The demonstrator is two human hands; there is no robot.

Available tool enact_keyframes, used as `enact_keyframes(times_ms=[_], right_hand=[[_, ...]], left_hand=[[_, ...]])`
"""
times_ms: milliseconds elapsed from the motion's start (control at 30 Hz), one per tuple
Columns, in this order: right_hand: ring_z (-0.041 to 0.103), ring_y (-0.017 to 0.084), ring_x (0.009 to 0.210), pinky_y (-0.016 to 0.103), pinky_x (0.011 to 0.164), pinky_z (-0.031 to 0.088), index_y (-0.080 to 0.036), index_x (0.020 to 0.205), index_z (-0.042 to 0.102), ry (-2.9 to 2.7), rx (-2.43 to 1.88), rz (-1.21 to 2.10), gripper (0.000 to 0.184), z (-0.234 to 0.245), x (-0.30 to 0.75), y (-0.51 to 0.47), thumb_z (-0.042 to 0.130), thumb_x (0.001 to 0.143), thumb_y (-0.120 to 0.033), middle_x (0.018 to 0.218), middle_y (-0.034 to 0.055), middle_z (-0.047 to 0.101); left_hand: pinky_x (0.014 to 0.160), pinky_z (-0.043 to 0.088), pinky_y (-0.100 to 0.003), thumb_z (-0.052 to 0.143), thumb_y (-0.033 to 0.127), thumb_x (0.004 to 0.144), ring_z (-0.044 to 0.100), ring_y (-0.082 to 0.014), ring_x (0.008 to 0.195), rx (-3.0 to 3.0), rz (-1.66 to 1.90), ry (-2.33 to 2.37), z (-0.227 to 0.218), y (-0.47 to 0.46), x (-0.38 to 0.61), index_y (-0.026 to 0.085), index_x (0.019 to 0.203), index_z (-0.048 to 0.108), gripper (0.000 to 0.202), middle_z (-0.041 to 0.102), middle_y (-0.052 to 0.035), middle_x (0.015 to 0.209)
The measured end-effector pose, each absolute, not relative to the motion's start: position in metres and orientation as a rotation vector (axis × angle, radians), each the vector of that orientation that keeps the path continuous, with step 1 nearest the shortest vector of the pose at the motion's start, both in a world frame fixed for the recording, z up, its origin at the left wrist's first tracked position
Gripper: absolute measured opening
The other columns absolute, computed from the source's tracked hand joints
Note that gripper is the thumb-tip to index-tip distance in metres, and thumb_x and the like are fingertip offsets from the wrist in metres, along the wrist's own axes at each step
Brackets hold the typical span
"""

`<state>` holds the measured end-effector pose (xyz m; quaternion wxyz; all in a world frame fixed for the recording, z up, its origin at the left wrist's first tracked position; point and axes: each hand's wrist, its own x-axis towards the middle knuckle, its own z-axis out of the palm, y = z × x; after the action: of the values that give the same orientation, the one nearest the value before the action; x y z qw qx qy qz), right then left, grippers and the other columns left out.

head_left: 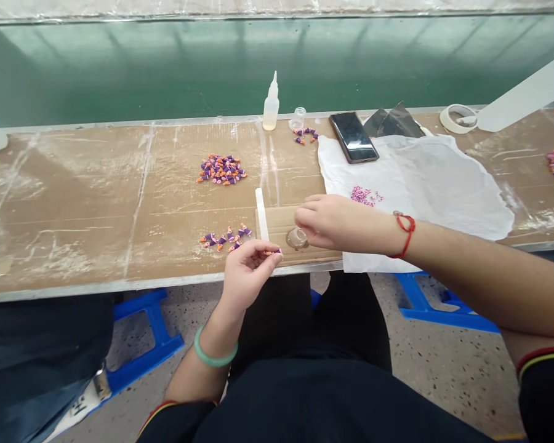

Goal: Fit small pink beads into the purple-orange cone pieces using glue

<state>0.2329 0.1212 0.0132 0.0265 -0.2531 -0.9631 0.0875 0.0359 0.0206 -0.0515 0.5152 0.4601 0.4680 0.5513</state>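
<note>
My left hand (248, 271) is closed near the table's front edge, pinching a small purple and orange figurine (272, 252) between thumb and fingertips. Over a small clear cup (297, 237) is my right hand (321, 220), its fingers bent downward and pressed together; whatever they hold is hidden. The cup stands on a piece of cardboard (323, 255). A white strip (261, 215) lies just beyond my left hand. Several loose figurines (221, 240) lie to its left, with a larger pile of figurines (221, 169) farther back. Tiny pink pieces (364, 195) rest on a white cloth (429, 178) beyond my right wrist.
Along the back stand a dropper bottle (271, 107) and a small clear jar (298, 118), with a few figurines beside it. A phone (353, 136) overlaps the cloth; dark sheets (394, 122) and a tape roll (458, 118) lie farther right. Blue stools (148, 332) are below.
</note>
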Motion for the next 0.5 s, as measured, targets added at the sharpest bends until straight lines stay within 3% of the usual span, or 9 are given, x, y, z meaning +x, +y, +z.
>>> enact_keyframes(times_ms=[100,200,267,500], right_hand=[[0.053,0.015,0.063,0.028,0.060,0.039,-0.021,0.073,0.049,-2.618,-0.948,0.826,0.014,0.025,0.233,0.107,0.055,0.085,-0.019,0.069,0.0019,0.060],[0.067,0.017,0.081,0.028,0.070,0.049,-0.020,0.079,0.052,-2.209,-1.019,1.419,0.013,0.035,0.232,0.088,0.055,0.090,-0.026,0.085,0.0060,0.069],[0.067,0.018,0.085,0.028,0.071,0.051,-0.019,0.080,0.052,-2.055,-1.018,1.629,0.014,0.041,0.231,0.076,0.056,0.090,-0.028,0.087,0.0068,0.070],[0.049,0.009,0.059,0.020,0.053,0.040,-0.019,0.077,0.052,-2.122,-0.950,1.508,0.009,0.058,0.235,0.052,0.054,0.086,-0.021,0.066,-0.0023,0.056]], left_hand=[[0.057,0.056,-0.021,0.086,0.030,0.075,0.068,-0.0119,0.061,1.028,1.436,1.003,-0.043,0.016,0.039,0.019,0.080,0.074,0.017,0.074,-0.0029,0.074],[0.057,0.059,-0.018,0.084,0.024,0.078,0.071,-0.0119,0.060,1.063,1.512,0.896,-0.031,0.009,0.044,0.019,0.084,0.075,0.012,0.077,-0.0029,0.077],[0.057,0.060,-0.017,0.082,0.020,0.081,0.073,-0.0115,0.059,1.130,1.552,0.849,-0.023,0.004,0.047,0.019,0.086,0.076,0.008,0.078,-0.0026,0.078],[0.062,0.063,-0.016,0.082,0.012,0.079,0.076,-0.0132,0.066,1.247,1.572,0.859,-0.012,-0.008,0.056,0.021,0.089,0.078,0.014,0.080,-0.0018,0.081]])
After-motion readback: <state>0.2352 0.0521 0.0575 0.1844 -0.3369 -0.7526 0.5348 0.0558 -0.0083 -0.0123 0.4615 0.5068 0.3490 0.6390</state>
